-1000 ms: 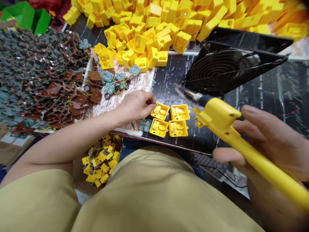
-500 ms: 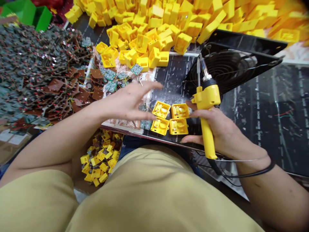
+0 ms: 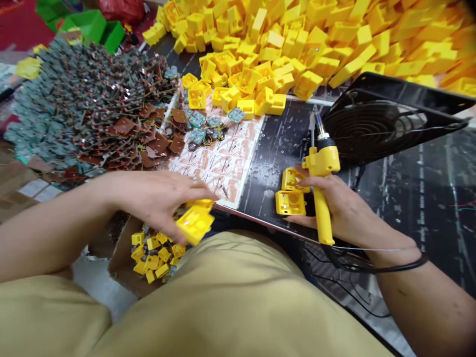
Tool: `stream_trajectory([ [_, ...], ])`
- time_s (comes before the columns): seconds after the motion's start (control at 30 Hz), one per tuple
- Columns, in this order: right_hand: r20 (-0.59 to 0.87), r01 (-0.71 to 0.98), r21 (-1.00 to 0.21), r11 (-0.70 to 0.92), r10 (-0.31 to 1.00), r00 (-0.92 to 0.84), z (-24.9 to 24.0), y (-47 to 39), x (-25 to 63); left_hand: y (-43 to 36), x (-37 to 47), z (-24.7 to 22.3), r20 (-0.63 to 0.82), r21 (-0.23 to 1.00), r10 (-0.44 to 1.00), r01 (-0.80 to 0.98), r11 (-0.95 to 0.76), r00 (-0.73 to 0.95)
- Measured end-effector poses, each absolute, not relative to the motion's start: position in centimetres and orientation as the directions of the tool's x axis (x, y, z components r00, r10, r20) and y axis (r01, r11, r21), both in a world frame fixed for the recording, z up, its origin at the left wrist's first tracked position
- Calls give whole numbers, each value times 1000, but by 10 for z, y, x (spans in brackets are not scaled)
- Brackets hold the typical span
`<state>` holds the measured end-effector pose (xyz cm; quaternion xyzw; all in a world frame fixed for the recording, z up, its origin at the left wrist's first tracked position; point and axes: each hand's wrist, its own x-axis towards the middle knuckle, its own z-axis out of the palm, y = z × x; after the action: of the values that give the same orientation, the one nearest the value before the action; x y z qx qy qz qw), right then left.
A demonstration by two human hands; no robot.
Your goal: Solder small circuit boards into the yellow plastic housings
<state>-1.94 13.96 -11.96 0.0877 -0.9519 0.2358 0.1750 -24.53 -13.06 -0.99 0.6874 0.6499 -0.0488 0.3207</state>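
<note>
My left hand (image 3: pixel 163 201) grips yellow plastic cases (image 3: pixel 195 225), apparently two pressed together, past the table's front edge. Below it stands a cardboard box (image 3: pixel 121 258) holding several yellow cases (image 3: pixel 152 261) and some grey parts. In my right hand (image 3: pixel 342 203) is a yellow soldering iron (image 3: pixel 323 198), its metal tip pointing up and away from me, with a thin tube beside the tip. The thumb and fingers of that hand also reach two open yellow cases (image 3: pixel 290 203) on the black table mat; whether they press on them I cannot tell.
A large heap of yellow cases (image 3: pixel 267 44) covers the back. Circuit boards (image 3: pixel 92 109) pile up at the left, and several wired boards (image 3: pixel 203 129) lie nearer the middle. A black fan (image 3: pixel 386 124) stands right of the iron's tip. Green bins (image 3: pixel 85 27) sit at back left.
My left hand has taken two of the yellow cases from the table and moved left and toward me, over the box. My right hand still holds the soldering iron. The view has shifted left.
</note>
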Motion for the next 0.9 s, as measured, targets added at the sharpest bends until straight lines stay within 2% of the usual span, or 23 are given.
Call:
stream_trajectory([
  [0.07, 401, -226, -396, 890, -54, -914, -121, 133, -23, -135, -259, 10, -585, 371, 802, 919, 136, 117],
  [0.13, 427, -217, -372, 903, -42, -903, -122, 124, -28, -115, -274, 10, -522, 330, 852, 915, 234, -29],
  [0.2, 435, -205, -360, 910, -30, -900, -123, 116, -34, -76, -290, -8, -243, 216, 900, 884, 415, -363],
  [0.27, 438, -189, -361, 913, -13, -899, -122, 110, -38, -32, -303, -34, 21, 114, 781, 777, 619, -624],
  [0.33, 445, -185, -368, 911, -3, -896, -119, 109, -38, 3, -314, -58, 58, 58, 724, 727, 685, -687],
  [0.4, 449, -192, -377, 906, -2, -893, -116, 111, -33, 21, -321, -72, -2, 106, 735, 731, 674, -678],
  [0.43, 448, -196, -391, 899, 0, -894, -115, 113, -29, 22, -323, -74, -40, 183, 748, 731, 657, -662],
  [0.5, 440, -203, -430, 880, 8, -898, -113, 118, -21, 16, -326, -70, -104, 425, 785, 686, 590, -611],
  [0.6, 428, -194, -473, 860, 31, -903, -112, 123, -12, -1, -329, -48, -159, 802, 877, 458, 382, -454],
  [0.67, 423, -183, -465, 866, 36, -905, -112, 123, -14, -7, -331, -29, -178, 899, 925, 328, 292, -336],
  [0.7, 423, -179, -457, 871, 36, -905, -112, 121, -17, -6, -332, -20, -193, 905, 941, 320, 281, -279],
  [0.77, 426, -181, -443, 878, 29, -904, -112, 118, -28, 2, -333, -3, -245, 854, 958, 436, 285, -145],
  [0.83, 427, -193, -428, 883, 10, -904, -113, 112, -40, 14, -328, 7, -365, 697, 930, 653, 296, -32],
  [0.9, 420, -200, -409, 890, -11, -907, -114, 106, -49, 23, -314, 8, -538, 457, 842, 848, 267, 24],
])
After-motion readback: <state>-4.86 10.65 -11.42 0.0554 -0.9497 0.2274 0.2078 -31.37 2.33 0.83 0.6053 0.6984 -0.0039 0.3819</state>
